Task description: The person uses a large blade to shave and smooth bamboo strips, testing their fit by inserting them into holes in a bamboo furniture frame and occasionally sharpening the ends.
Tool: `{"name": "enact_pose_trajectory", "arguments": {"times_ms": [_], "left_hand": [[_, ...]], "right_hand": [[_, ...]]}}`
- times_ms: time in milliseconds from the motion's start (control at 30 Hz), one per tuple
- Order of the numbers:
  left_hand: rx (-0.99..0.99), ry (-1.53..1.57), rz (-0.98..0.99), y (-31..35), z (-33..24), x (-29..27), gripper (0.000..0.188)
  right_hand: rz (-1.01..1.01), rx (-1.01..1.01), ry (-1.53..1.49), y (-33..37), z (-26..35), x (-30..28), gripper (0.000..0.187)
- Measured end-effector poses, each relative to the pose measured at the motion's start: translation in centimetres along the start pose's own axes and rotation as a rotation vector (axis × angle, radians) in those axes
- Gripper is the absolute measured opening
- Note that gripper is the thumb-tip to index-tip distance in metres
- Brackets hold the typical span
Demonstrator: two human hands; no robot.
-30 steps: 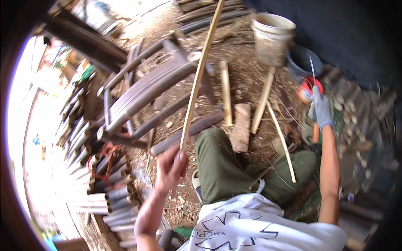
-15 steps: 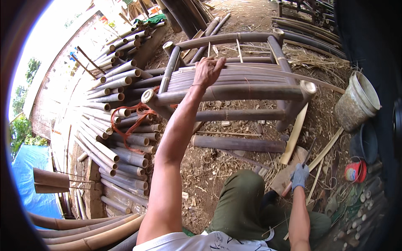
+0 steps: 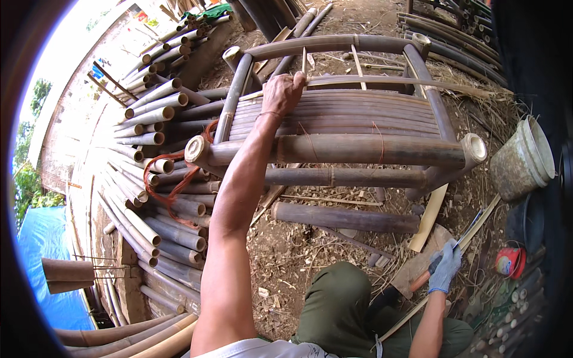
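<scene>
A bamboo bench frame (image 3: 358, 149) stands in front of me, with several dark bamboo slats (image 3: 352, 112) side by side across its seat. My bare left hand (image 3: 283, 93) is closed around a long bamboo slat (image 3: 388, 80) near its left end. This slat lies behind the others, and its right end sticks out past the frame. Low on the right, my gloved right hand (image 3: 446, 267) grips a knife (image 3: 420, 280) with an orange handle. Its narrow blade points up and away; the glove hides the middle of the tool.
Cut bamboo poles (image 3: 161, 113) are stacked on the left, with orange cord (image 3: 173, 185) hanging there. A loose bamboo length (image 3: 346, 218) lies before the bench. At right stand a dirty white bucket (image 3: 513, 161) and a red container (image 3: 510, 262). Shavings cover the ground.
The long slat has shifted back from the laid slats, with my left hand still on it. My right hand has moved slightly right with the knife. The whole view has shifted a little.
</scene>
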State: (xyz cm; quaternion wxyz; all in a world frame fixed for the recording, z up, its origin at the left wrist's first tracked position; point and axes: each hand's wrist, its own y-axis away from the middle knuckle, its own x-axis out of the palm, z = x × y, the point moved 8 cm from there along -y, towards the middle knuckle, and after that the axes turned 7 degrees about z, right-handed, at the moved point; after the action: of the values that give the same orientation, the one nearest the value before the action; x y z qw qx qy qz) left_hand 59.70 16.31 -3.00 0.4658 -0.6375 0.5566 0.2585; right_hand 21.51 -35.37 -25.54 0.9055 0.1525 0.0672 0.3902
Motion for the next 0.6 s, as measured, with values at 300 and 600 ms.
{"name": "enact_pose_trajectory", "arguments": {"times_ms": [300,600], "left_hand": [[-0.128,-0.441,-0.036,0.2,-0.4,-1.1,0.043],[0.805,-0.321,0.427,-0.6,-22.8,10.3,0.056]], "right_hand": [[0.037,0.144,0.010,3.3,-2.5,-2.5,0.021],[0.043,0.181,0.098,6.0,-3.5,-3.1,0.010]]}}
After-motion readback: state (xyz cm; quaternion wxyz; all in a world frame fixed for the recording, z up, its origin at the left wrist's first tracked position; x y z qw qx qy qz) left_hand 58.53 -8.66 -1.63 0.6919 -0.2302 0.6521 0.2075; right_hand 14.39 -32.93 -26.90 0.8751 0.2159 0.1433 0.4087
